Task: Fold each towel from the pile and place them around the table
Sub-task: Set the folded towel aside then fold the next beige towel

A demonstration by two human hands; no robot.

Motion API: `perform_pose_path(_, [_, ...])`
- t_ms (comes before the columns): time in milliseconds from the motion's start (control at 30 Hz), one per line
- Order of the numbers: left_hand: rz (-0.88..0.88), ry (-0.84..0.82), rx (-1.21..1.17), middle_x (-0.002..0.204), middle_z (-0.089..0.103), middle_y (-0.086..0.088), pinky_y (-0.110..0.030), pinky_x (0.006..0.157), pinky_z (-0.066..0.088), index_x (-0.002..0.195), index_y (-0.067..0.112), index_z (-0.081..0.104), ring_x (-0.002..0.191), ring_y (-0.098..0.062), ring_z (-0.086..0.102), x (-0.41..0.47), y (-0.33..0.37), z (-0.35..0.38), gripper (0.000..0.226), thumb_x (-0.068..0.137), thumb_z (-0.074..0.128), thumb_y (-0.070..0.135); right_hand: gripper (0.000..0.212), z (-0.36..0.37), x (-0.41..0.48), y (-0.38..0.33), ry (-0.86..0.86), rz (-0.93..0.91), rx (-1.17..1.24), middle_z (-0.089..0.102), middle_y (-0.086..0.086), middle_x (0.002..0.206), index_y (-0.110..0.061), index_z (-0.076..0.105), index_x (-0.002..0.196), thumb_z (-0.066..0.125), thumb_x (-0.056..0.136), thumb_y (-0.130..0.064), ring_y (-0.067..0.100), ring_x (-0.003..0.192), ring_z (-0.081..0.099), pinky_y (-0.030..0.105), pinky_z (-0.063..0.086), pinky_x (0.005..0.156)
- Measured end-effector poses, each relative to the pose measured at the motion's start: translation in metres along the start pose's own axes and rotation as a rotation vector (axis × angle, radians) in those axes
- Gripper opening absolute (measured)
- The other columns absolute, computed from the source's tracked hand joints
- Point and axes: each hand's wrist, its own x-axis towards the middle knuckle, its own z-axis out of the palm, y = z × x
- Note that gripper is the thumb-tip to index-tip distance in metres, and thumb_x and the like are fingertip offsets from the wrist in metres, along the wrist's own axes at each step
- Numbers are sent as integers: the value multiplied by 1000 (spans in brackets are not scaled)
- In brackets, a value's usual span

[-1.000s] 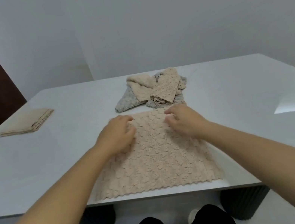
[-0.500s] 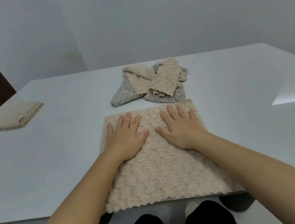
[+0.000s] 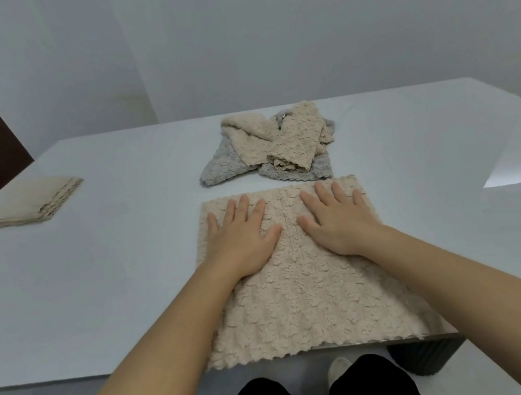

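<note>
Tabletop (image 3: 112, 293) bears beige towel (image 3: 305, 301) under left hand (image 3: 243, 245) and right hand (image 3: 340, 225), fingers (image 3: 322, 191) splayed flat.

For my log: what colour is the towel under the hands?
The towel is beige, bumpy-textured; clearest in the head view.

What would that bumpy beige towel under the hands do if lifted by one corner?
Probably flop and drape: the beige towel lies limp and flat under the left hand and right hand, and similar ones in the pile sit crumpled. It looks soft, likely light. On the glossy table it may slide when pushed.
</note>
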Motion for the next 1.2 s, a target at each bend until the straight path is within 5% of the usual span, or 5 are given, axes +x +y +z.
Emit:
perform_pose_path(833, [30, 23, 0, 163, -9, 5, -50, 120, -5, 155, 35, 3, 149, -15, -9, -5, -14, 3, 67, 95, 16, 64, 66, -2, -4, -4, -11, -9, 13, -8, 7, 164, -30, 7, 156, 20, 98, -58, 32, 149, -11, 57, -8, 117])
perform_pose_path(1200, [46, 22, -42, 164, -7, 1, -53, 119, -7, 156, 30, 4, 150, -17, -8, 12, 11, -6, 57, 101, 18, 39, 58, 6, 7, -18, 20, -61, -8, -9, -3, 164, -36, 2, 155, 12, 100, -50, 27, 149, -15, 61, -9, 115])
